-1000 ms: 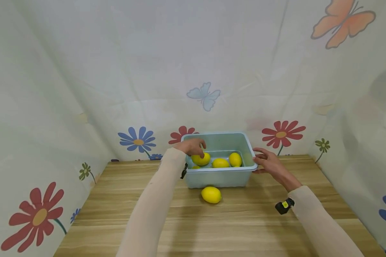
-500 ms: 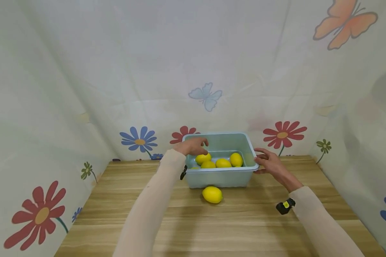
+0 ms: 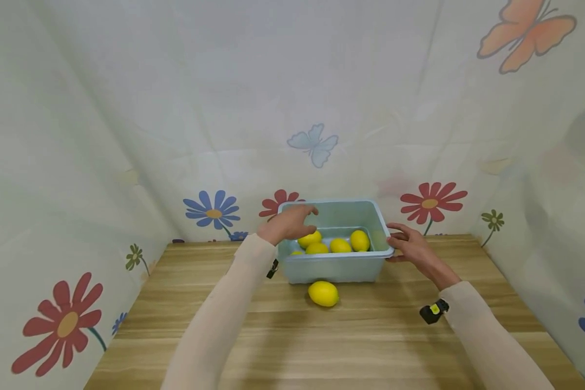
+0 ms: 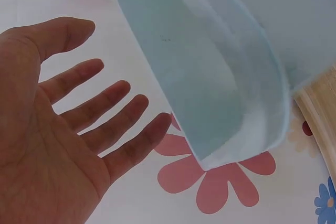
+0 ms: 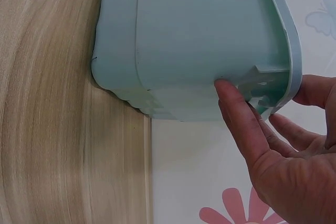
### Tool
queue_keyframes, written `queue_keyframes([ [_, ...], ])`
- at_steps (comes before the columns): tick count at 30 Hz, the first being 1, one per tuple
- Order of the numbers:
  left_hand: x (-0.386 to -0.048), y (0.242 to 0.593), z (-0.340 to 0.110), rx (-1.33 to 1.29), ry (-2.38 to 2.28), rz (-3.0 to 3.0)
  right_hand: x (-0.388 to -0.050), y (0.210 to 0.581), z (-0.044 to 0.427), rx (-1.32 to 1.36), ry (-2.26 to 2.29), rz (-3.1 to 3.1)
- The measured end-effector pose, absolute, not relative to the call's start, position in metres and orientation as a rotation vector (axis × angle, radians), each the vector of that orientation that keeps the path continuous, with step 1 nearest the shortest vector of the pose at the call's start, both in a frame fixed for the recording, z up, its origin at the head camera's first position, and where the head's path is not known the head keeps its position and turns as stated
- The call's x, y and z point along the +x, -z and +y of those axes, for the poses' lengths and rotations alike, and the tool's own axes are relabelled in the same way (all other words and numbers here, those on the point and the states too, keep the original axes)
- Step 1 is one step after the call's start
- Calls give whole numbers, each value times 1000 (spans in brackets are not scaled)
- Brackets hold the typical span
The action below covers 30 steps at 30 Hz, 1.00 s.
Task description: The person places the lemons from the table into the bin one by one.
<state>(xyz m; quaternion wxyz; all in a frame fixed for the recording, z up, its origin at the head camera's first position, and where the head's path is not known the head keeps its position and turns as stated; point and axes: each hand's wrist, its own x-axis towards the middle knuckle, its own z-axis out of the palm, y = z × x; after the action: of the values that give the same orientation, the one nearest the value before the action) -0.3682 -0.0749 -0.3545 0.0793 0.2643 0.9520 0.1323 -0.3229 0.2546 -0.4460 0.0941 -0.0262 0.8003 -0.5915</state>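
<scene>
A light blue plastic bin (image 3: 331, 269) stands on the table with several yellow lemons (image 3: 359, 241) inside. One more lemon (image 3: 324, 293) lies on the wood in front of it. Over the bin's left end hovers my left hand (image 3: 290, 223), which holds nothing; its fingers (image 4: 94, 109) are spread in the left wrist view. My right hand (image 3: 411, 246) grips the bin's right end. The right wrist view has its thumb over the rim (image 5: 295, 51) and its fingers (image 5: 239, 116) against the outer wall. My left hand partly hides the lemons at that end.
The wooden table (image 3: 370, 341) ends against a pale curtain (image 3: 234, 108) printed with flowers and butterflies behind the bin. More of this curtain closes in both sides.
My left hand has let go of a lemon in the bin's left part and risen a little, back toward the left. My right hand keeps its grip on the bin.
</scene>
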Motion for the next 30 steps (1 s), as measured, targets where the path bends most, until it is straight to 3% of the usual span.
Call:
queue_keyframes([
  [30, -315, 375, -84, 997, -422, 3028, -323, 445, 256, -84, 1742, 2382],
])
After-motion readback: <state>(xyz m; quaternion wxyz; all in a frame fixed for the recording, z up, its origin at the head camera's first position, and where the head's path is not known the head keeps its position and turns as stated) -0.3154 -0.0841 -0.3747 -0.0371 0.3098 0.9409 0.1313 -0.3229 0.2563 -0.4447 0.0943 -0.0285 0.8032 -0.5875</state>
